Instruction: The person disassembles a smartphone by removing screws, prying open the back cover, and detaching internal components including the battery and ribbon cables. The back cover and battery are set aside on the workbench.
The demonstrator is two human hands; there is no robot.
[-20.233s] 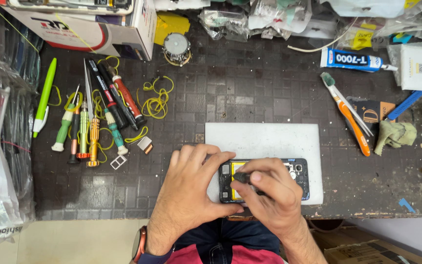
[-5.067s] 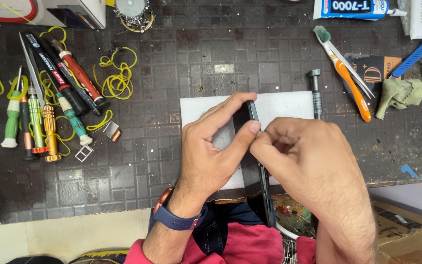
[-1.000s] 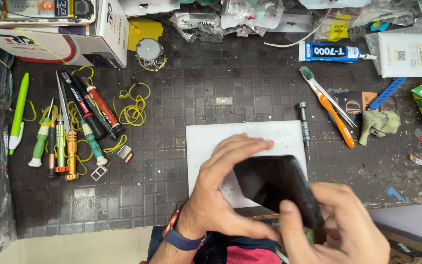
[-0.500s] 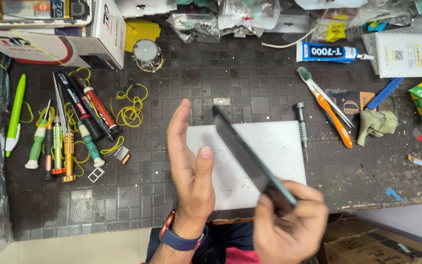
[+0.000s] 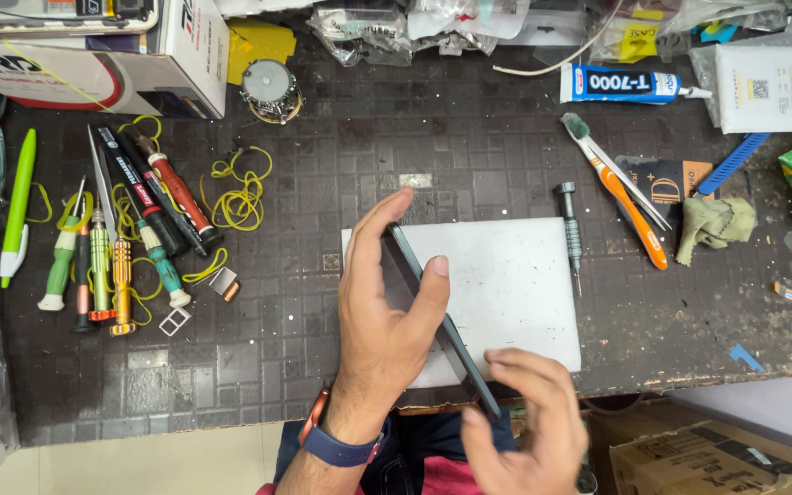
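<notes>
A dark smartphone (image 5: 442, 332) stands on its edge above the white work pad (image 5: 515, 284), tilted from upper left to lower right. My left hand (image 5: 382, 312) holds it, thumb over the near face and fingers along the top end. My right hand (image 5: 524, 422) is at the phone's lower end, fingers curled loosely around its corner. A blue watch sits on my left wrist (image 5: 341, 445).
Several screwdrivers (image 5: 121, 238) and yellow rubber bands (image 5: 240, 188) lie at the left. A grey screwdriver (image 5: 568, 234), orange tweezers and brush (image 5: 630, 206), glue tube (image 5: 630, 84), green cloth (image 5: 715, 225) and boxes (image 5: 767, 87) sit at the right and back.
The left hand has closed onto the phone, which earlier was gripped mainly by the right hand. The right hand has loosened and slid to the lower end.
</notes>
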